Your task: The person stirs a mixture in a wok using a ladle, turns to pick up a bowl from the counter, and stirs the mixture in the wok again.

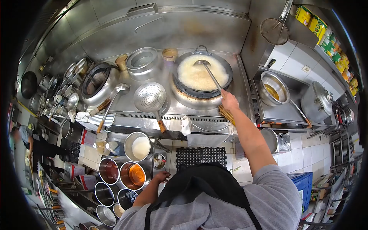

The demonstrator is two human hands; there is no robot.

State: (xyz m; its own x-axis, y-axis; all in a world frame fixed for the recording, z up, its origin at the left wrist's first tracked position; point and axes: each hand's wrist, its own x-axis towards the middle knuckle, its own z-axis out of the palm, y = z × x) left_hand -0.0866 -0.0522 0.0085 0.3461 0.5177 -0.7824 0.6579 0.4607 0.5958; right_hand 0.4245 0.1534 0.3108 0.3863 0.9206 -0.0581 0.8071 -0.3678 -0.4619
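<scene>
My right hand point(229, 101) is closed round the handle of a long ladle point(211, 73). The ladle's bowl rests in pale, foaming liquid point(195, 78) inside a large black wok point(229, 78) on the burner. Just below that hand, a bundle of bamboo sticks, perhaps a wok brush point(226, 114), lies at the stove edge. My left hand point(162, 176) hangs low beside my body, its fingers loosely bent and apart, with nothing visible in them. Nearest to it stands a metal pot with orange liquid point(137, 174).
A perforated skimmer point(150, 97) and a second ladle point(122, 87) lie on the steel stove point(172, 115). Several sauce pots point(109, 170) stand at lower left. At right are a metal pot with yellowish liquid point(273, 91) and a lidded pot point(317, 101). Another person point(28, 138) stands far left.
</scene>
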